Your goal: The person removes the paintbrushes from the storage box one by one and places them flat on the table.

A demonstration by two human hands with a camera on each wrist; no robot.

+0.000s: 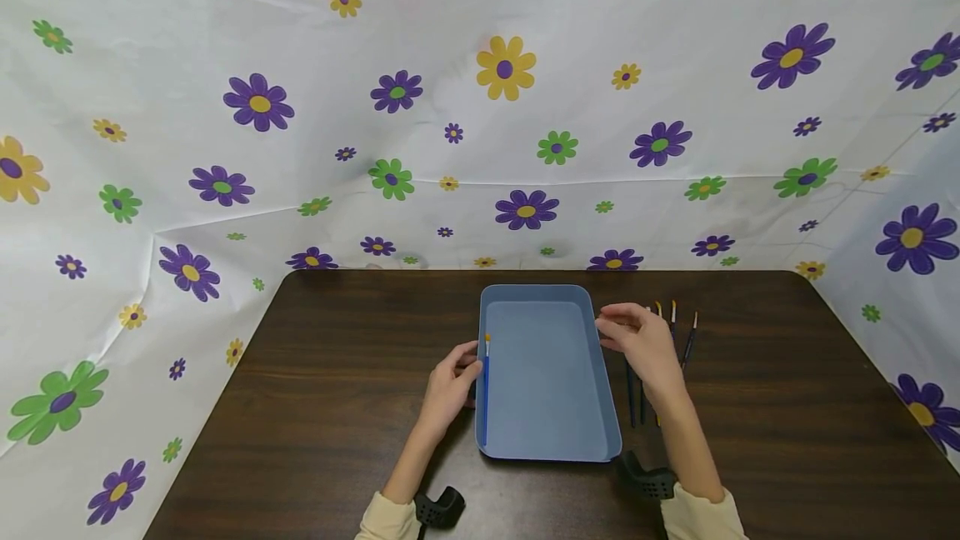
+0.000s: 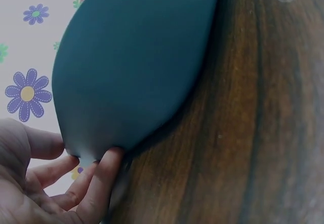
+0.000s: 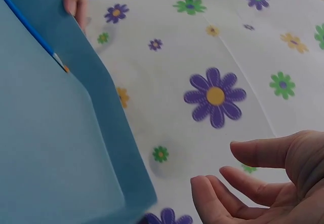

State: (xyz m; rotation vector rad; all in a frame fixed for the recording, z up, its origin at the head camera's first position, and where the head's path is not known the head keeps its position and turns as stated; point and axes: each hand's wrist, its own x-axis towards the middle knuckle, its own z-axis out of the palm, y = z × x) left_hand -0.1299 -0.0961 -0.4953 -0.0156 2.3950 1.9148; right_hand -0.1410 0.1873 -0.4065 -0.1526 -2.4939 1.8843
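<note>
A blue-grey rectangular tray (image 1: 546, 373) lies lengthwise on the dark table. Inside it, along the left wall, rests one paintbrush (image 1: 486, 390) with a blue handle and an orange-brown tip. My left hand (image 1: 448, 390) grips the tray's left edge, thumb on the rim and fingers lower on the outer wall. Beside the right rim is my right hand (image 1: 643, 348), thumb and fingers spread loosely with nothing between them; the right wrist view shows a gap between the fingertips (image 3: 202, 188) and the tray wall.
Several paintbrushes (image 1: 689, 340) lie on the table right of the tray, partly hidden under the right hand and forearm. A white cloth (image 1: 442, 48) printed with flowers hangs behind the brown wooden table (image 1: 360, 340).
</note>
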